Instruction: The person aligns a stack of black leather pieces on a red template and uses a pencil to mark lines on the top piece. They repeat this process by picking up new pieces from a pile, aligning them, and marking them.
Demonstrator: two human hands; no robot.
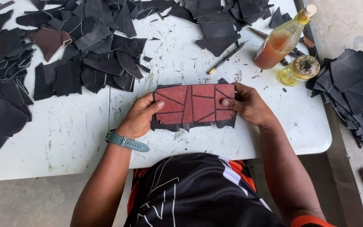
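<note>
Red patchwork panel (195,103) is pinched at both ends, left hand (139,117) and right hand (248,104) each in a closed grip, flat on the bench (85,134). Glued pieces could probably shift if pressed unevenly; bottles (280,40) beyond the panel might be knocked.

One head-worn camera looks steeply down, close over the white table (76,138) before the wearer's torso.
</note>
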